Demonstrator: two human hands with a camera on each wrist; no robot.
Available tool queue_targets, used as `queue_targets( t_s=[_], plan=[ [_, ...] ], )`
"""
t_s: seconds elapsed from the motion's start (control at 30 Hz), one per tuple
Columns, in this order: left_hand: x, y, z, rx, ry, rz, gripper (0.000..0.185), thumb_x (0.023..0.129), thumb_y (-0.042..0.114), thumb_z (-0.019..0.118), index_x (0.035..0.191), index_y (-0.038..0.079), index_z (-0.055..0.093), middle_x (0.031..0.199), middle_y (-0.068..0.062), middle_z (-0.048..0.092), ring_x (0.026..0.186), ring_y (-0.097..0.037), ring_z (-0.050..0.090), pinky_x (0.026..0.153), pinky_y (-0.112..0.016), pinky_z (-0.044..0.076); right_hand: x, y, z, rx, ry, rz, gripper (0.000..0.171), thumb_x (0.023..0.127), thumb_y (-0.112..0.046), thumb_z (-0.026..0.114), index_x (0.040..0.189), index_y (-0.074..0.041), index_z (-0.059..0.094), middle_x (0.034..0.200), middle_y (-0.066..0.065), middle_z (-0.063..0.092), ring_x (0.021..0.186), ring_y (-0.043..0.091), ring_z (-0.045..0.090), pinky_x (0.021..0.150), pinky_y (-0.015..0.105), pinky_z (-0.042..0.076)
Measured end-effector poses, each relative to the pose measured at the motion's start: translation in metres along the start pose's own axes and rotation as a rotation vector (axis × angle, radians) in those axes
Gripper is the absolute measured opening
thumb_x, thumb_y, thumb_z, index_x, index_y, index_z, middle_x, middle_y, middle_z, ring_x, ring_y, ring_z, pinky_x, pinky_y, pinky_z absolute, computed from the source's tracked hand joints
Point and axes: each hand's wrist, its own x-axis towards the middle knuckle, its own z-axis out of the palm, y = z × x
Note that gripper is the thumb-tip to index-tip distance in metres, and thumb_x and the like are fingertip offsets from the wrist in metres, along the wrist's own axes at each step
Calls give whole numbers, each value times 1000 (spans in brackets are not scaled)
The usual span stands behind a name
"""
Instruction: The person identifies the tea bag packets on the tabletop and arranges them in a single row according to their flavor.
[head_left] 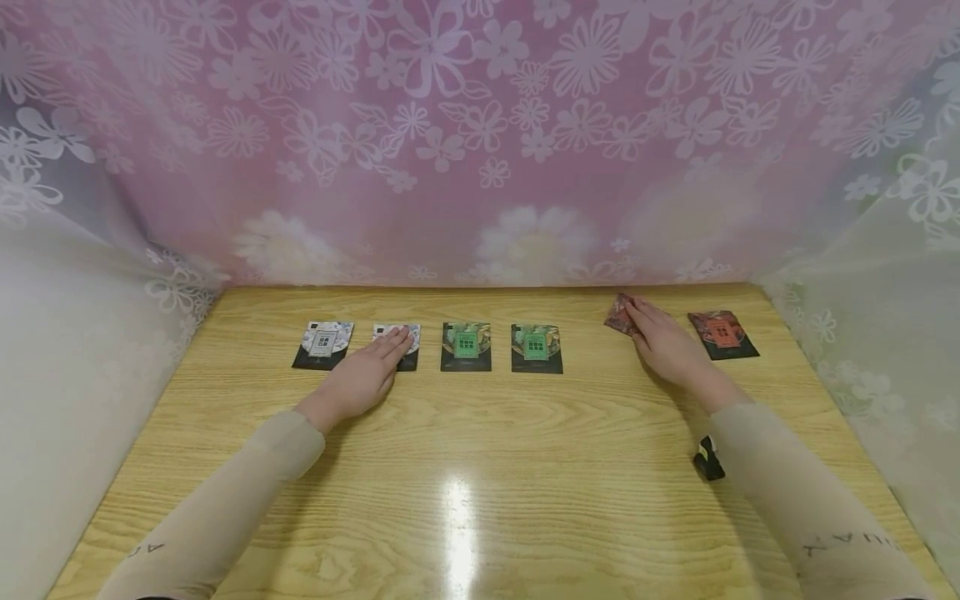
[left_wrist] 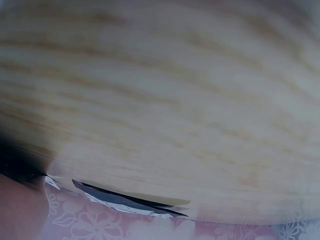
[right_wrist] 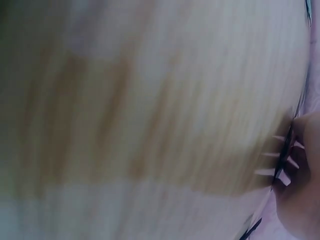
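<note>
In the head view my left hand (head_left: 363, 375) rests flat, fingers extended, over a white-and-black packet (head_left: 409, 363), covering its middle. Another white-and-black packet (head_left: 323, 344) lies just left of it. Farther right, my right hand (head_left: 669, 343) holds a red packet (head_left: 618, 317) by its right side; the packet sits askew near the table's back edge. In the right wrist view the fingers (right_wrist: 295, 170) bend at the dark edge of this packet (right_wrist: 284, 156). A second red packet (head_left: 723, 335) lies to the right of that hand.
Two green-and-black packets (head_left: 467, 347) lie side by side mid-row on the wooden table (head_left: 390, 500). A small black object (head_left: 708, 460) is beside the right sleeve. Floral curtain (head_left: 487, 150) hangs along the back, with pale curtains at both sides.
</note>
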Motion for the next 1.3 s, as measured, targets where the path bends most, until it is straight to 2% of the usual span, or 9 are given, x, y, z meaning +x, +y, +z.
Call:
queue_targets(
  t_s=[0.2, 0.43, 0.73, 1.03, 1.13, 1.3],
  plan=[
    [0, 1, 0, -1, 2, -3, 57, 113, 18, 43, 166, 1, 32, 174, -16, 32, 162, -35, 32, 134, -51, 31, -5, -10, 3, -9, 25, 23, 60, 111, -11, 47, 165, 7, 27, 170, 34, 26, 156, 54, 27, 130, 69, 25],
    [-1, 1, -1, -8, 3, -1, 57, 113, 18, 44, 166, 0, 32, 173, -17, 32, 161, -36, 32, 134, -52, 31, -17, -25, 7, 18, 45, 1, 59, 109, -6, 51, 163, 8, 31, 167, 35, 31, 154, 55, 32, 127, 70, 30],
    [-1, -1, 0, -5, 6, -1, 57, 113, 17, 43, 166, 0, 32, 173, -17, 32, 161, -36, 32, 134, -52, 31, -31, -43, 15, 30, 46, -21, 60, 109, -8, 52, 164, 6, 31, 168, 32, 32, 155, 53, 32, 128, 69, 30],
    [0, 0, 0, -9, 3, -2, 58, 113, 18, 44, 166, 0, 31, 174, -17, 31, 162, -36, 31, 135, -51, 30, -38, -54, 15, -12, 59, -45, 61, 109, -12, 56, 163, 4, 34, 168, 30, 34, 155, 51, 35, 127, 67, 33],
    [0, -1, 0, -7, 0, -4, 58, 113, 18, 44, 166, 1, 31, 174, -17, 31, 162, -35, 31, 135, -51, 30, -38, -50, 13, -39, 78, -90, 61, 109, -12, 56, 164, 3, 35, 169, 28, 35, 155, 50, 34, 129, 66, 31],
    [0, 0, 0, -5, 7, -8, 57, 113, 17, 44, 166, 1, 32, 174, -17, 32, 162, -35, 32, 134, -51, 31, -34, -40, 10, -94, 135, -253, 56, 108, -8, 56, 161, 1, 42, 168, 24, 40, 155, 47, 37, 129, 65, 32]
  ],
)
